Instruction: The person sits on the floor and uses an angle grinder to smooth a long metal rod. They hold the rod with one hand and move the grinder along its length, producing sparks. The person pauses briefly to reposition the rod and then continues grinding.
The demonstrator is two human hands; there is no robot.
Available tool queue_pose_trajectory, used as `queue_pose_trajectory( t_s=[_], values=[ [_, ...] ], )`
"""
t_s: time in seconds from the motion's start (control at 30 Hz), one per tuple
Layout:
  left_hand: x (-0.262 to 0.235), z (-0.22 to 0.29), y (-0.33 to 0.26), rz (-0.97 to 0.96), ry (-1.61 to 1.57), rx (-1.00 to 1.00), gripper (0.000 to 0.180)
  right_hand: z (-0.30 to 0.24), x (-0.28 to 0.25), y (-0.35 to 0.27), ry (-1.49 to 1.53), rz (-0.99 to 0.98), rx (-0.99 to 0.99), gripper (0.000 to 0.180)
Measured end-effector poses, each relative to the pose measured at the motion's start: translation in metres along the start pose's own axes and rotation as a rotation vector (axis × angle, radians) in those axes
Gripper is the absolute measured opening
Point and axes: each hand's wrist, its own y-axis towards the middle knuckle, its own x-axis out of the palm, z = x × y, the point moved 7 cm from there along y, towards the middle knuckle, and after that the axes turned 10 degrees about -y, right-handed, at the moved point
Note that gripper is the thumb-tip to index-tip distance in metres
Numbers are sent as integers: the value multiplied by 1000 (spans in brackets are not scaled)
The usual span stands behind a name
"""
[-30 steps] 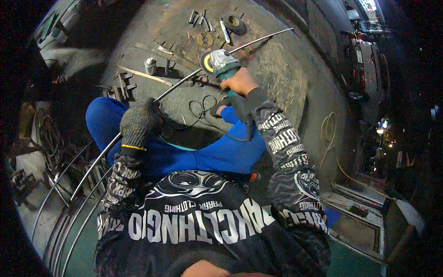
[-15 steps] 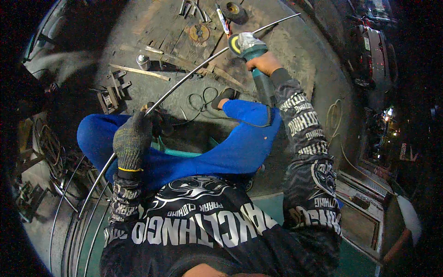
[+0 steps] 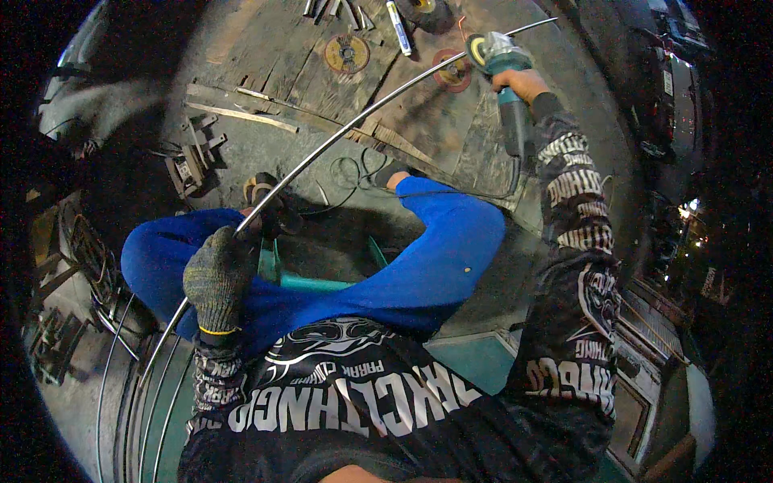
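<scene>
My left hand (image 3: 215, 278), in a grey knitted glove with a yellow cuff edge, is wrapped round a long thin metal rod (image 3: 346, 129). From there the rod slants up to the far right. My bare right hand (image 3: 522, 83) grips a teal and black angle grinder (image 3: 512, 117). The grinder's yellowish disc (image 3: 476, 51) is at the rod, toward its far end; I cannot tell whether the two touch. Beneath the rod, beside the grinder, lies a reddish disc (image 3: 452, 71) on the boards.
On the wooden boards (image 3: 274, 60) lie another cutting disc (image 3: 346, 54), a white marker-like tube (image 3: 399, 28) and several short metal pieces (image 3: 340, 11). A black cord (image 3: 346, 179) loops near my foot. Metal brackets (image 3: 192, 157) stand at left, and more rods (image 3: 150, 402) lie at lower left.
My right hand and the grinder have moved right along the rod, toward its far end. My left hand has shifted slightly down and left, still holding the rod. The reddish disc has come into view.
</scene>
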Motion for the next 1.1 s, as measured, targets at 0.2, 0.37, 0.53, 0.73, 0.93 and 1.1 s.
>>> queue_pose_trajectory(
  t_s=[0.2,0.37,0.53,0.73,0.93,1.1],
  values=[
    [2,-6,-2,0,54,11,16,49,-17,45,-257,-28,-254,26],
    [4,-14,-9,-87,108,-24,16,107,-23,83,52,-79,13,24],
    [4,-13,-6,-62,160,-7,16,135,-40,113,477,102,-152,24],
    [2,-14,-10,-78,128,-34,17,151,-44,128,403,82,-196,23],
    [0,-13,-10,-14,72,1,17,124,-34,106,246,105,-75,26],
    [10,-11,-4,-218,127,-140,17,91,-28,87,147,151,108,28]
  ],
)
